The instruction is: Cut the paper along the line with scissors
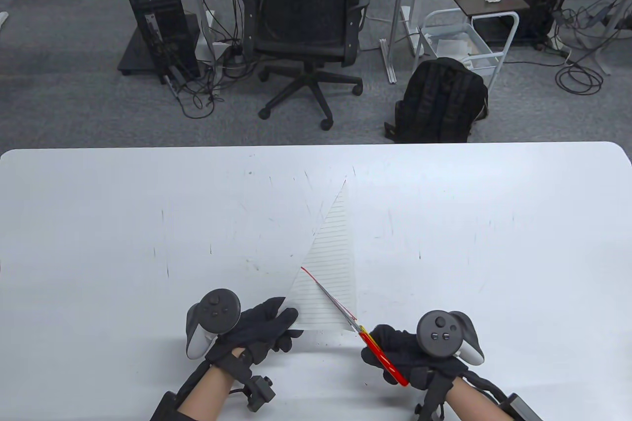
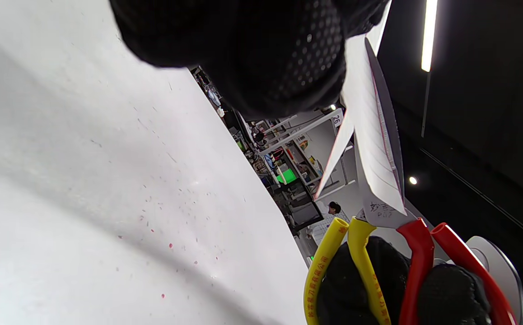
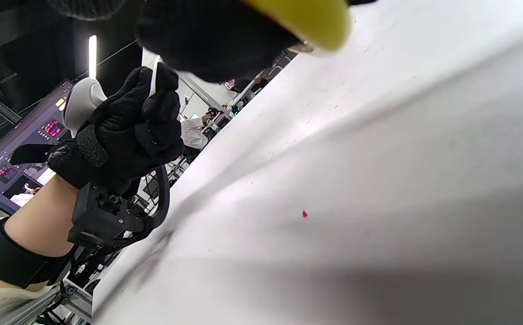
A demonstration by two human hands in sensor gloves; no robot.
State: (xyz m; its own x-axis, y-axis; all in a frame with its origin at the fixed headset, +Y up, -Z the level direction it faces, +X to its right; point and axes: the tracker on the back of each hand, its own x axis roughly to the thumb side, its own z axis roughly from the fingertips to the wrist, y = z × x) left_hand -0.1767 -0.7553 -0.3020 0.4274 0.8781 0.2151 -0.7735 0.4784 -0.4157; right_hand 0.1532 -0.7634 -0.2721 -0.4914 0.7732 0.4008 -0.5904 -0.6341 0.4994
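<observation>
A lined triangular paper [image 1: 332,263] with a red line [image 1: 316,280] drawn across it is held up over the white table [image 1: 98,243]. My left hand [image 1: 269,325] pinches its near left corner; the same hand shows in the right wrist view [image 3: 139,122]. My right hand [image 1: 410,354] grips the red and yellow handles of the scissors [image 1: 380,354]. Their blades [image 1: 338,305] lie along the red line, well into the paper from its near right edge. In the left wrist view the paper [image 2: 370,144] sits against a blade above the handles [image 2: 379,271].
The table's far edge [image 1: 316,144] runs across the middle of the table view. Beyond it on the floor stand an office chair [image 1: 306,21], a black backpack [image 1: 439,100] and a white cart [image 1: 469,41]. Small red specks [image 3: 305,214] dot the tabletop near my hands.
</observation>
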